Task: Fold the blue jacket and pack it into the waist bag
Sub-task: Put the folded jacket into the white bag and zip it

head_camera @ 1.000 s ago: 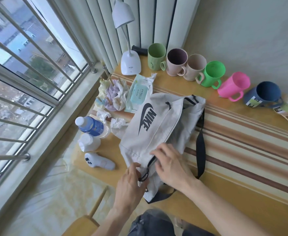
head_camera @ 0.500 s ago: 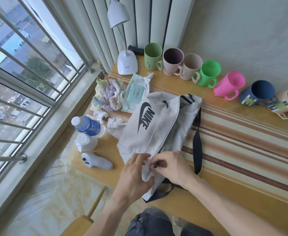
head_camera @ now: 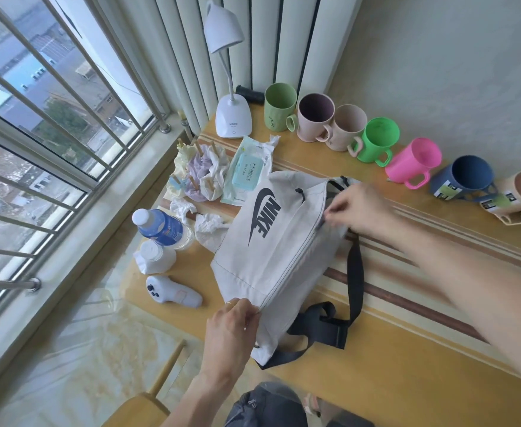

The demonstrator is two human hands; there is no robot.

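A pale grey waist bag [head_camera: 284, 251] with a black logo and a black strap [head_camera: 354, 272] lies on the yellow table. My left hand [head_camera: 233, 325] pinches the bag's near end beside the zipper line. My right hand [head_camera: 358, 208] is at the far end of the zipper, fingers closed on what looks like the zipper pull. The zipper runs closed along most of the bag's length. No blue jacket is visible anywhere; the bag looks full.
A row of several coloured mugs [head_camera: 376, 143] lines the wall. A white desk lamp [head_camera: 233, 118], wet-wipes pack [head_camera: 248, 171], crumpled cloths [head_camera: 200, 174], a water bottle [head_camera: 160, 226], a white jar [head_camera: 154, 257] and a white controller [head_camera: 173, 292] sit left of the bag.
My right hand has travelled from the bag's near end to its far end along the zipper, and the opening has closed behind it. My left hand stayed holding the near end.
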